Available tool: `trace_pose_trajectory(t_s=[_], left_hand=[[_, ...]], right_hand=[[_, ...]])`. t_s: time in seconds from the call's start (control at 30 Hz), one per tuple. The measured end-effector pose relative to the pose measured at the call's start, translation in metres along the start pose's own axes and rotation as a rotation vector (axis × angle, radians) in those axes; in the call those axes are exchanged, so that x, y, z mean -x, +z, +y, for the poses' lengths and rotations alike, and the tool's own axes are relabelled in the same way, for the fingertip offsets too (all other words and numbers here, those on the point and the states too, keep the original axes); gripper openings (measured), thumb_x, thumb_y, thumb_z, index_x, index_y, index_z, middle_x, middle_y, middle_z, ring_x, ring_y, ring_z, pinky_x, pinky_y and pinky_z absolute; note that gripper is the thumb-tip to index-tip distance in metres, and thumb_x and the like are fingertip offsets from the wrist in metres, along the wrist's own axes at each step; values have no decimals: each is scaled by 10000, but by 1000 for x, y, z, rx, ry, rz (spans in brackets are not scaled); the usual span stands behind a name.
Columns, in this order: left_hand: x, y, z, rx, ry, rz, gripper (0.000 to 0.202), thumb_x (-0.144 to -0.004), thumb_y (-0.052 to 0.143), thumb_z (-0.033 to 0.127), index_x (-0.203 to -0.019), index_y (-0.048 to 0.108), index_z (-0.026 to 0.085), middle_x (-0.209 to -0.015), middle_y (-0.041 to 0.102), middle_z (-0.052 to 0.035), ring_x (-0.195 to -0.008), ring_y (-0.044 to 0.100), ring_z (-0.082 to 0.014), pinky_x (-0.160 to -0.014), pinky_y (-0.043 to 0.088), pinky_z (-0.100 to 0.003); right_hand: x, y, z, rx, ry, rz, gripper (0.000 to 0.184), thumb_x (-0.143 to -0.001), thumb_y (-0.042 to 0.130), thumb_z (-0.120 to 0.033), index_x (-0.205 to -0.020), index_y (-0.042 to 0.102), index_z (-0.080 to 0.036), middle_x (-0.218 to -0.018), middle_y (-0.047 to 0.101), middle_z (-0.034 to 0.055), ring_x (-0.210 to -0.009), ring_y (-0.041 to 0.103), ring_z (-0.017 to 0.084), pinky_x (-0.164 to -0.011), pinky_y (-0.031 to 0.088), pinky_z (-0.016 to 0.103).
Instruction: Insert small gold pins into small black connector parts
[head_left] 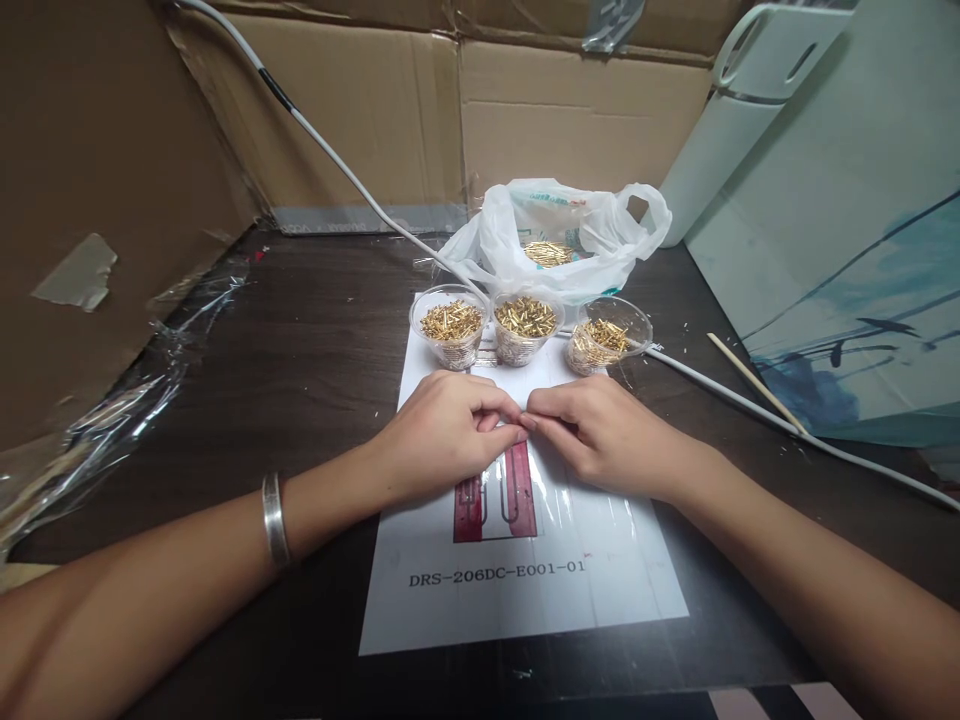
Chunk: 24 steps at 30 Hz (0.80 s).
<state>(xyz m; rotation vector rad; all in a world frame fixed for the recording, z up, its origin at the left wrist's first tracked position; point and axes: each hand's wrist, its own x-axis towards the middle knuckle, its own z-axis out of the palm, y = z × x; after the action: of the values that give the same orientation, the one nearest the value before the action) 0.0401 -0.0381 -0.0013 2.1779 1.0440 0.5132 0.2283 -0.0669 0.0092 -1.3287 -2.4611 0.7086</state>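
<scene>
My left hand [442,435] and my right hand [600,432] meet fingertip to fingertip over a white printed sheet [517,580] on the dark table. Both pinch closed where they touch; whatever sits between the fingers is too small to make out. Below them lies a dark red strip [499,500] with wire-like outlines, partly hidden by the left hand. Just beyond the hands stand three clear cups of small gold metal pins: left cup [450,325], middle cup [526,322], right cup [606,338]. A silver bracelet [274,520] is on my left wrist.
A white plastic bag [562,240] holding more gold pins sits behind the cups. A white cable [750,400] runs across the table to the right, beside a thin wooden stick [754,385]. Cardboard walls [375,110] stand at left and back, a pale panel [840,200] at right.
</scene>
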Motion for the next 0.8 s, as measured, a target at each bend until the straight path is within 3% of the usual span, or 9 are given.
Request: trace_pose_trajectory(t_s=[0.23,0.43,0.63,0.8], left_hand=[[2,-2,0,2,-27,-23,146,-800,637,226,-751,765,176,-535,522,36,-512,447,-82,-502,308,-226],[2,-2,1,27,-38,-21,116,-781,672,222,-715,755,176,-535,531,42,-503,449,-72,-507,325,-220],[1,-1,1,26,-19,-1,97,-764,678,187,-705,754,178,-538,536,43,-506,454,-69,-509,326,-217],[2,-2,1,31,-18,-10,96,-769,683,196,-710,759,191,-534,528,46,-500,445,-67,-499,319,-214]], right_hand=[[-2,-2,-1,-71,40,-6,334,-943,424,-289,-632,387,-173,-550,371,-39,-534,318,93,-557,183,281],[1,-5,2,-185,106,65,388,-972,387,-308,-610,356,-172,-558,375,-36,-540,340,94,-559,207,272],[2,-4,0,-136,100,-3,411,-989,346,-328,-664,528,-156,-565,441,-16,-558,381,109,-576,205,287],[1,-5,1,-153,76,-25,434,-996,330,-332,-683,571,-150,-560,467,-12,-546,385,106,-576,218,280]])
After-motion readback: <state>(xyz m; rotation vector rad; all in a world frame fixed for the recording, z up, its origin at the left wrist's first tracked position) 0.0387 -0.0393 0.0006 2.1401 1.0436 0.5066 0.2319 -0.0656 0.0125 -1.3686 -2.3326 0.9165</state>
